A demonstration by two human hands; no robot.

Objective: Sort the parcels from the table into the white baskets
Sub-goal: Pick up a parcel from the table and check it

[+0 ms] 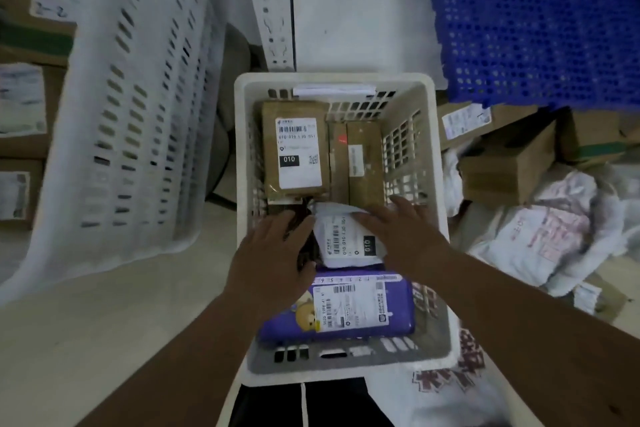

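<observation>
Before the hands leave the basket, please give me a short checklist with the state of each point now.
1. White parcel inside white basket: ok.
2. Left hand free of the parcel: cannot tell, fingers rest at its edge.
3. Right hand open: ok, flat on the parcel.
4. Its label facing up: ok.
5. Brown box and purple parcel undisturbed: ok.

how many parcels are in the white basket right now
4 visible: a labelled brown box far left, a brown box beside it, a white bag between the hands, a purple pack nearest. Others may lie underneath.
</observation>
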